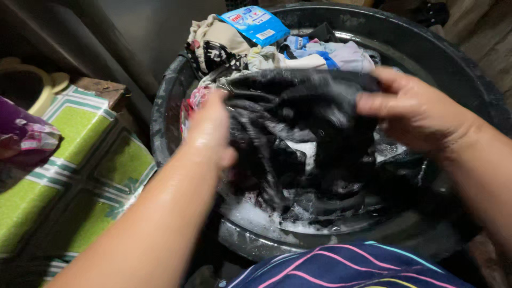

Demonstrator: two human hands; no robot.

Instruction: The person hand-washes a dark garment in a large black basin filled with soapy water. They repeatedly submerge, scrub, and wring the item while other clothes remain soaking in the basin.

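Both my hands grip a wet black garment (309,122) held up over a large black wash basin (458,58). My left hand (210,130) clutches its left edge, fingers closed into the cloth. My right hand (413,109) pinches its upper right edge. The garment hangs down into soapy water (250,213) at the basin's near side. The picture is blurred around the cloth.
At the basin's far side lies a heap of light and patterned clothes (250,48) with a blue detergent sachet (253,24) on top. A green and white patterned surface (80,160) lies to the left, with a purple wrapper (24,136) on it. My striped dark clothing (346,266) shows at the bottom.
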